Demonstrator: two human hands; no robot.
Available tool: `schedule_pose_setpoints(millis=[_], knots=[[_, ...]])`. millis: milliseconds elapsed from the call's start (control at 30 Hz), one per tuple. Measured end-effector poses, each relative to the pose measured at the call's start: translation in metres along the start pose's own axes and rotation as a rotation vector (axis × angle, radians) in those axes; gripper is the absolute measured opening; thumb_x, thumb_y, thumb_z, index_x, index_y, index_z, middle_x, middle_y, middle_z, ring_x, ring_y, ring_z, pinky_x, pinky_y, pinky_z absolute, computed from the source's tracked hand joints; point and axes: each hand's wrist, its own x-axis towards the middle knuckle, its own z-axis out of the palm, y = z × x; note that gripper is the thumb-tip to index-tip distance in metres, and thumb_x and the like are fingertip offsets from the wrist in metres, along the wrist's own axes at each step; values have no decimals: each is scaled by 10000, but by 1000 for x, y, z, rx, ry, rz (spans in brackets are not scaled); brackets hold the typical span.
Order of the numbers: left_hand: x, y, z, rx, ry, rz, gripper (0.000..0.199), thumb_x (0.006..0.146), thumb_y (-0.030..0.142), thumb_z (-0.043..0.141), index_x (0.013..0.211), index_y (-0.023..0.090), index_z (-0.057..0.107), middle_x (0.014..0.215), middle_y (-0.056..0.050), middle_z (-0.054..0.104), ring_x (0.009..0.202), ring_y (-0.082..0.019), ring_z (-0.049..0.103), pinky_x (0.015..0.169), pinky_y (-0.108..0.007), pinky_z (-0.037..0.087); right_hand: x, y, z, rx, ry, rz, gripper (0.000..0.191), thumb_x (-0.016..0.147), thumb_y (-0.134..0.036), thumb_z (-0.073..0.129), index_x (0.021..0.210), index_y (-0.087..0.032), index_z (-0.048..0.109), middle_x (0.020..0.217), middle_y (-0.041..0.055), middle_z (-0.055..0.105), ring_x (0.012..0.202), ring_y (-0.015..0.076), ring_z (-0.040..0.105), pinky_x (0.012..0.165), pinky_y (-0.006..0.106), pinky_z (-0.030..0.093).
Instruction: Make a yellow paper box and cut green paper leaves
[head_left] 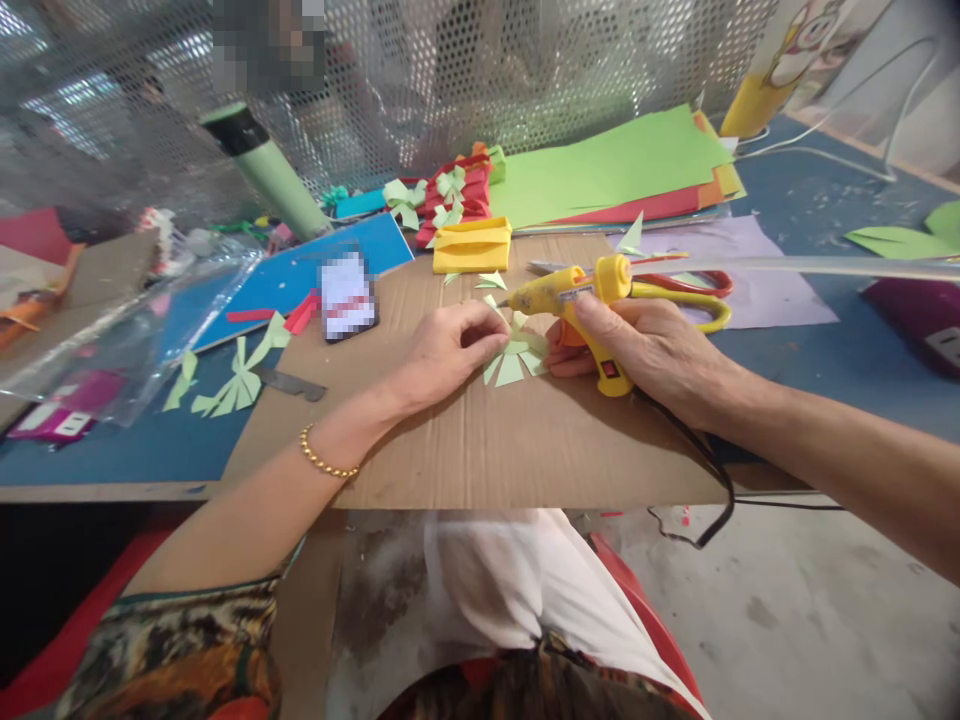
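Observation:
My right hand [637,345] is closed around a yellow hot glue gun [551,290]; a long clear glue stick [787,266] sticks out of its back. The gun's nozzle points left, just above a pale green fringed paper piece [511,362] on the cardboard. My left hand [457,350] pinches the left side of that piece between thumb and fingertips. The right hand's lower fingers reach its right edge. Behind the gun lies a pair of scissors [716,312] with red and yellow handles. A folded yellow paper piece [471,247] sits beyond the hands.
A cardboard sheet [450,460] covers part of the blue table. To the left are a phone [349,295], a dark blade [292,384], green paper cutouts [236,385] and a green bottle [270,175]. Green paper sheets [600,165] lie at the back. The gun's black cord [724,500] hangs over the edge.

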Motion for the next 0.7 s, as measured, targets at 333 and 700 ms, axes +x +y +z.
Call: schedule_pose_setpoints(millis=[333,700], knots=[[1,0,-1,0,7,-19,73,889,244,782,836,203,752,840,-22,722,768,-160,621,715,-313,500,1,1,1,0,-13,5,615,950,-798,698,852,-195,764,952,96,806,881,223,847,848,337,733],[6,4,-2,20,20,-30,84,862,140,728,808,191,689,802,0,695,716,-128,596,676,-271,480,1,2,-1,-30,-23,-12,679,880,-882,700,806,-208,743,877,87,785,964,246,838,846,337,737]])
